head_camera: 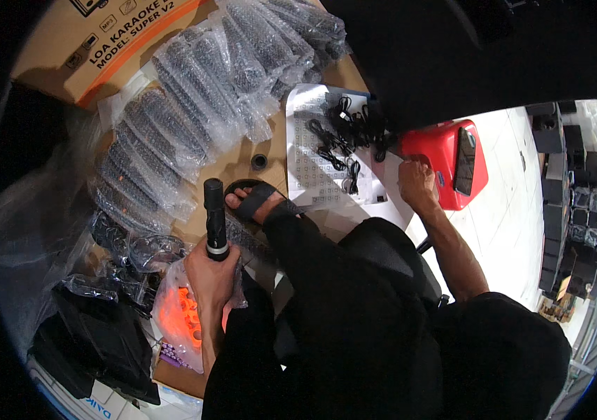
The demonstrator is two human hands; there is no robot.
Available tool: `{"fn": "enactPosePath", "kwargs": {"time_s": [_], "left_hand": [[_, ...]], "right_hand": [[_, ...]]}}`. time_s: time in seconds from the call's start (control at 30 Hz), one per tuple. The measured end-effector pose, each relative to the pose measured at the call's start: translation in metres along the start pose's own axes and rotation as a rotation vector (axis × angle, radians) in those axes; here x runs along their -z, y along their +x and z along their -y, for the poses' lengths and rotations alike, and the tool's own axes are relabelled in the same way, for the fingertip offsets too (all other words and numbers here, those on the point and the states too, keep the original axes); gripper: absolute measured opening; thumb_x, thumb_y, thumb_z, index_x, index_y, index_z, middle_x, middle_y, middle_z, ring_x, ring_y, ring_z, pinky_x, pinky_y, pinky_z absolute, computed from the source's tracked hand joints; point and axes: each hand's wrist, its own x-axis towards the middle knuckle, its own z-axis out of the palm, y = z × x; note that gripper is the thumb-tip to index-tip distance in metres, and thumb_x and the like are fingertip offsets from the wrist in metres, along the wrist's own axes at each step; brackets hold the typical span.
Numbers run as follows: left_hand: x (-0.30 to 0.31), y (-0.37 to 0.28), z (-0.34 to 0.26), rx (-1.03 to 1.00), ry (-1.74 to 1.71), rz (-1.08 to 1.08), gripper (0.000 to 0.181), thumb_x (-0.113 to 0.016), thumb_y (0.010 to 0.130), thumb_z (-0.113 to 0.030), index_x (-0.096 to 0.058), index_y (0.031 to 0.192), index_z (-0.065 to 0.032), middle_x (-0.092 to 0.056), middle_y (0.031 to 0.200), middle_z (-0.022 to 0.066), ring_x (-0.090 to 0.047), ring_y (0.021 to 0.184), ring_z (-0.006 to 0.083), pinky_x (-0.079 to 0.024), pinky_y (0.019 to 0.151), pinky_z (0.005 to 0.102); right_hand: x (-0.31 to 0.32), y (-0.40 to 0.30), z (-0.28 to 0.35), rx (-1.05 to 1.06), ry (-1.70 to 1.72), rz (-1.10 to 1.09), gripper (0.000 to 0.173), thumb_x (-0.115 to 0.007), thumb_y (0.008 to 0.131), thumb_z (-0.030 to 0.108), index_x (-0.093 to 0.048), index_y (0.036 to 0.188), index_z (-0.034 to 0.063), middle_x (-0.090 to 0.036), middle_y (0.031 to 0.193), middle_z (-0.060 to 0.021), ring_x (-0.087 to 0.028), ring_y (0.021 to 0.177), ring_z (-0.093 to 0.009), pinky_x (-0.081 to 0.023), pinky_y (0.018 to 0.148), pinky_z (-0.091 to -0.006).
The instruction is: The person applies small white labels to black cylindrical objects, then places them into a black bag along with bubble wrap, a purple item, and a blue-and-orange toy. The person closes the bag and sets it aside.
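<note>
Upright in my left hand (214, 270) is a black handheld microphone body (215, 215) with a silver ring just above my fist. Below that wrist, a clear plastic bag of orange rings (188, 315) rests near a box holding purple batteries (173, 356). My right hand (417, 182) has its fingers curled, back towards me, beside a red plastic stool (419, 142). Whether it holds anything is hidden. A smartphone (465, 160) lies on the stool. On the cardboard (235, 164) ahead sits a small black cap or ring (259, 161).
Bubble-wrapped long objects (198, 79) line the cardboard's far and left sides. Coiled black cables (348, 131) lie over printed sheets (309, 163). My sandalled foot (256, 202) is beside the microphone. A printed carton (120, 47) stands at the back; stacked black speaker boxes (550, 199) are far right.
</note>
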Motion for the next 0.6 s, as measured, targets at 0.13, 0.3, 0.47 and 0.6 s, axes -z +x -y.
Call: {"fn": "enactPosePath", "kwargs": {"time_s": [0.13,0.3,0.47,0.6], "left_hand": [[0.006,-0.007,0.003,-0.007,-0.021,-0.002,0.016,-0.075,0.075,-0.011,-0.066,0.081,0.0008,-0.064,0.068,0.0077,-0.06,0.063,0.0154,-0.049,0.063,0.0322],[0.005,-0.011,0.008,-0.052,-0.026,0.03,0.016,-0.075,0.075,-0.011,-0.065,0.081,0.001,-0.065,0.069,0.008,-0.062,0.064,0.0145,-0.049,0.064,0.0318],[0.012,-0.02,0.012,-0.039,-0.06,0.053,0.021,-0.072,0.075,-0.014,-0.065,0.085,0.0023,-0.065,0.071,0.0143,-0.064,0.065,0.023,-0.049,0.065,0.0364],[0.016,-0.024,0.019,-0.041,-0.111,0.047,0.021,-0.073,0.075,-0.015,-0.065,0.084,0.0021,-0.065,0.07,0.0138,-0.064,0.066,0.0223,-0.049,0.066,0.0362]], "right_hand": [[0.0,0.007,-0.017,0.06,-0.062,0.1,0.016,-0.064,0.08,0.01,-0.073,0.092,0.0057,-0.07,0.098,-0.0186,-0.071,0.09,-0.034,-0.058,0.073,-0.0445],[-0.028,0.027,-0.031,-0.007,-0.093,0.108,0.022,-0.06,0.083,0.013,-0.069,0.101,0.0066,-0.071,0.097,-0.0152,-0.071,0.091,-0.032,-0.058,0.073,-0.0458],[0.014,0.002,-0.031,0.005,0.001,0.064,0.03,-0.063,0.077,0.012,-0.065,0.106,0.0038,-0.07,0.099,-0.0167,-0.069,0.094,-0.034,-0.056,0.077,-0.0499],[0.044,-0.01,-0.03,0.044,0.099,0.087,0.036,-0.063,0.07,0.008,-0.063,0.106,0.0019,-0.069,0.098,-0.0204,-0.068,0.093,-0.039,-0.055,0.079,-0.0493]]}}
